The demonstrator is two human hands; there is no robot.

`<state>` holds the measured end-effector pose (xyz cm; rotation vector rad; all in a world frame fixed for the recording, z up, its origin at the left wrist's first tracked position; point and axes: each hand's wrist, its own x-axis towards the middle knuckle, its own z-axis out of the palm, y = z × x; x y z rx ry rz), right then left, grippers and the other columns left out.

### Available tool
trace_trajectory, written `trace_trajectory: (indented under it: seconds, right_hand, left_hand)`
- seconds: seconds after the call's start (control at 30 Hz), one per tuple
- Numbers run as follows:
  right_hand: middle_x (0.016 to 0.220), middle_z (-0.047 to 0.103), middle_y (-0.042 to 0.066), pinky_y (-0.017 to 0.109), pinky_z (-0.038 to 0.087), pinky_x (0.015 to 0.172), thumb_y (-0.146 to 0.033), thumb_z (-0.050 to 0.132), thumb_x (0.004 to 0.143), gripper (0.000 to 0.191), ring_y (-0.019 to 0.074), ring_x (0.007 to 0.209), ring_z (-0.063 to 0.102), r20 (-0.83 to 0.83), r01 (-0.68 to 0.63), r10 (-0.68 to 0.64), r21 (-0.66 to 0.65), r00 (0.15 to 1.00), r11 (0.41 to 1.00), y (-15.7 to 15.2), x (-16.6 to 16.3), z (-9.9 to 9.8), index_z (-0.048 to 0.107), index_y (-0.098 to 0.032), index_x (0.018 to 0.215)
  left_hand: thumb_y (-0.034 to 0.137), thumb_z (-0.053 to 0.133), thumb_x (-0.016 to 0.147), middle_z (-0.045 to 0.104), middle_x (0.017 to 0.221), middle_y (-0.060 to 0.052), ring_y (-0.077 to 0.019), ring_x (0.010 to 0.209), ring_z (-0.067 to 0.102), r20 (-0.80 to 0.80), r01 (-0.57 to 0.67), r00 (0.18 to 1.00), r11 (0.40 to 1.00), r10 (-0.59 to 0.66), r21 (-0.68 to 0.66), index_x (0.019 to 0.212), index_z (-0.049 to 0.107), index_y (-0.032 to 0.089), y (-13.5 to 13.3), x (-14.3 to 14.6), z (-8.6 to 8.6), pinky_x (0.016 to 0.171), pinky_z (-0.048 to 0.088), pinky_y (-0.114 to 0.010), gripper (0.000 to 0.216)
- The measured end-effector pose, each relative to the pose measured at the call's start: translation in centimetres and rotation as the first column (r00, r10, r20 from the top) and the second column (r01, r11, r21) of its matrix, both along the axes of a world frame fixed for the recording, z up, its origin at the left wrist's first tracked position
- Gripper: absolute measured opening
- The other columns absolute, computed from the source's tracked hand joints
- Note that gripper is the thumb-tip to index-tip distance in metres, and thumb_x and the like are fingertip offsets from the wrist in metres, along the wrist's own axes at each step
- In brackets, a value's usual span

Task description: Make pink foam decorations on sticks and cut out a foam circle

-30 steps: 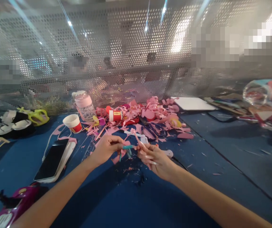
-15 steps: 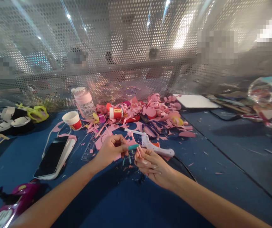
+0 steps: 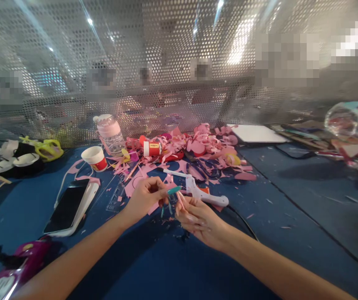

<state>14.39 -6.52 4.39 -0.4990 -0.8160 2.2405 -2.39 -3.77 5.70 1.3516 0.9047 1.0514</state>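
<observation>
My left hand (image 3: 147, 193) is closed in a pinch over the middle of the table. Long teal nail-like tips (image 3: 174, 190) stick out from its thumb and fingers; whether it holds anything between them I cannot make out. Beside it, my right hand (image 3: 200, 221) is closed around a narrow pink strip (image 3: 180, 200) that points up and left toward the teal thumb tip. Just beyond both hands lies a white glue gun (image 3: 194, 189), its dark cord running behind my right wrist.
Pink paper scraps (image 3: 197, 146) heap up behind the hands, with a red-and-white cup (image 3: 152, 148) lying among them. On the left are a paper cup (image 3: 94, 158), a bottle (image 3: 110, 135), a phone (image 3: 68, 206) and a purple object (image 3: 31, 258). Perforated metal (image 3: 172, 50) rises behind.
The left thumb's teal tip has drawn slightly left, away from the pink strip. My right hand has shifted slightly left, and more of the strip shows.
</observation>
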Motion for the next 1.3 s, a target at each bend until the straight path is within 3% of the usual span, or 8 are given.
trace_trajectory:
  seconds: [0.43, 1.3]
  right_hand:
    - [0.042, 0.034, -0.009, 0.010, 0.012, 0.030, -0.026, 0.053, 0.085, 0.026, -0.0014, 0.030, 0.015, -0.002, -0.007, 0.007, -0.007, 1.000, 1.000, -0.01, 0.07, 0.14, 0.055, -0.011, 0.064]
    - [0.042, 0.033, -0.009, 0.013, 0.011, 0.031, -0.031, 0.052, 0.086, 0.025, 0.0004, 0.032, 0.014, 0.043, -0.024, 0.023, 0.027, 0.999, 0.999, 0.15, 0.26, -0.77, 0.055, -0.012, 0.069]
  left_hand:
    - [0.033, 0.069, 0.066, 0.057, 0.046, 0.003, -0.0056, 0.039, 0.051, -0.038, 0.023, 0.999, 0.999, -0.022, 0.027, 0.057, 0.051, 0.013, 0.30, -0.18, -0.15, 0.040, 0.042, -0.017, 0.028]
    - [0.041, 0.069, 0.064, 0.054, 0.045, 0.004, -0.0060, 0.036, 0.048, -0.056, 0.059, 0.997, 0.998, -0.060, -0.011, 0.059, 0.047, 0.015, 0.33, -0.16, 0.01, 0.037, 0.040, -0.018, 0.035]
